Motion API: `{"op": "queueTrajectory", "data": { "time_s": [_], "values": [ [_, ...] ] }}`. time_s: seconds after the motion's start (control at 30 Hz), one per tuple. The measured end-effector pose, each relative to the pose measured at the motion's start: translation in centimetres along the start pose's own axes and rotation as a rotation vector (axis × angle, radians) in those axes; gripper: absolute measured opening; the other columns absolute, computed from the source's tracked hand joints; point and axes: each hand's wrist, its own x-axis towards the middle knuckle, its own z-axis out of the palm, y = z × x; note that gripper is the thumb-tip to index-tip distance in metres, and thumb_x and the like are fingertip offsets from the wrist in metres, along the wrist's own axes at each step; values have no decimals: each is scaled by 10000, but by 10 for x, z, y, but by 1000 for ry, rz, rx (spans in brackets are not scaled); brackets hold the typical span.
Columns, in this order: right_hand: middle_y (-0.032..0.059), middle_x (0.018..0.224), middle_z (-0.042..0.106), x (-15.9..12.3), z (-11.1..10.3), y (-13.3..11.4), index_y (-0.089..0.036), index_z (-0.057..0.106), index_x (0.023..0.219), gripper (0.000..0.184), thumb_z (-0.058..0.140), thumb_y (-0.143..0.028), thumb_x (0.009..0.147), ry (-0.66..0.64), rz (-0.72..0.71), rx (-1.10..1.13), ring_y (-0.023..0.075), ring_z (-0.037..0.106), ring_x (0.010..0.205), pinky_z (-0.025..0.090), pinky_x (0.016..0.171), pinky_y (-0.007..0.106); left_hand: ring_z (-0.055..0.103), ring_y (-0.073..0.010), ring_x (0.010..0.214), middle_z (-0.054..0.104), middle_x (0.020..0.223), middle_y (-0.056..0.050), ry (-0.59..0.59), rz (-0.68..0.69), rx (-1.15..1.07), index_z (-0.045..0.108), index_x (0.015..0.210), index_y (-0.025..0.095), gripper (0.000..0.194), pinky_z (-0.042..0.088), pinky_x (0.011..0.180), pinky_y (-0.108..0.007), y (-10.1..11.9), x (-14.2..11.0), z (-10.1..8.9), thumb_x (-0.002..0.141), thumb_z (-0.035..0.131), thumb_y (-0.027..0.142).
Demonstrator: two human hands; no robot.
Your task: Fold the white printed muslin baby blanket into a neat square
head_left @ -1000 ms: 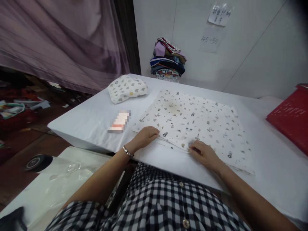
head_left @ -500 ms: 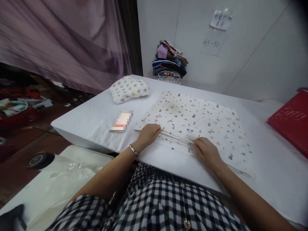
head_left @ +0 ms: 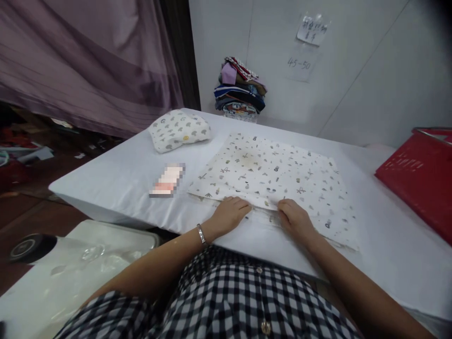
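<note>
A white printed cloth (head_left: 282,165) with small grey and brown motifs lies spread on the table, folded or layered along its near edge. My left hand (head_left: 231,214) rests on that edge, its fingers stretched out and close together over the fabric. Closed at the same edge, a little to the right, my right hand (head_left: 294,219) pinches the cloth between thumb and fingers. A short span of cloth edge shows between both hands. The fingertips' undersides are hidden.
A bundled white cloth with grey prints (head_left: 180,131) and a blurred-out phone-like object (head_left: 167,180) sit at left on the white table (head_left: 116,174). Folded fabrics (head_left: 240,89) are stacked by the wall. A red container (head_left: 420,174) stands right; a plastic-covered white surface (head_left: 81,268) is lower left.
The lifted edge of the cloth now lies lower and flatter. My left hand has gone from pinching it to lying over it, nearer my right hand. The view has shifted slightly right.
</note>
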Motion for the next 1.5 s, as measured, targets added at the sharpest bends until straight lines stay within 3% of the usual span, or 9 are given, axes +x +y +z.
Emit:
{"op": "queueTrajectory", "data": {
  "time_s": [0.07, 0.23, 0.4, 0.67, 0.87, 1.1, 1.3, 1.5],
  "values": [
    [94, 939, 601, -2, 2, 2, -191, 554, 888, 209, 352, -136, 886, 12, -30, -21, 195, 550, 880, 468, 740, 311, 507, -189, 953, 610, 1062, -45, -13, -45, 4, 578, 1042, 197, 189, 373, 770, -328, 1, 8, 6, 903, 452, 214],
    [88, 989, 607, -7, 10, 6, -196, 584, 937, 253, 369, -93, 851, -20, -55, -56, 198, 550, 915, 475, 771, 320, 498, -193, 870, 613, 898, -40, -61, -49, 30, 600, 859, 165, 132, 379, 738, -333, -2, 17, 6, 886, 481, 214],
    [102, 1019, 616, -9, 14, 4, -184, 576, 1023, 264, 387, -115, 853, -42, -34, -12, 216, 550, 949, 474, 820, 366, 490, -188, 887, 600, 932, -54, 1, -32, 14, 589, 939, 166, 156, 389, 759, -329, -1, 5, -2, 895, 440, 169],
    [124, 1052, 611, -7, 14, -4, -169, 579, 1055, 233, 446, -248, 881, -123, -74, -46, 241, 548, 956, 460, 817, 398, 487, -189, 848, 578, 856, -68, 21, -124, -73, 579, 849, 154, 215, 395, 755, -340, 3, -2, -6, 913, 377, 191],
    [133, 1031, 625, -7, 19, -3, -145, 593, 1067, 256, 435, -170, 867, -140, -41, -156, 253, 550, 926, 459, 779, 402, 489, -185, 856, 582, 863, -62, 62, -114, -157, 574, 876, 154, 220, 386, 779, -333, 8, 1, -12, 923, 373, 232],
    [112, 1033, 648, -17, 20, 3, -172, 600, 1073, 324, 397, -106, 829, -134, -16, -146, 238, 579, 921, 470, 785, 399, 488, -180, 837, 573, 851, -44, -64, -84, -45, 562, 841, 179, 149, 373, 742, -336, 6, -9, -5, 901, 427, 203],
    [81, 986, 669, -21, 13, 13, -207, 580, 1038, 325, 361, -140, 807, -116, -33, -65, 220, 617, 893, 502, 752, 376, 469, -201, 928, 564, 981, -64, -20, -208, 24, 542, 893, 170, 81, 384, 814, -347, 7, -9, -8, 867, 466, 182],
    [56, 972, 672, -15, 3, 9, -222, 537, 1056, 303, 360, -194, 811, -169, 102, 40, 207, 644, 823, 520, 657, 333, 463, -207, 932, 555, 997, -70, 25, -302, 124, 545, 911, 157, 158, 374, 857, -362, 1, -5, -4, 840, 425, 82]
  ]
}}
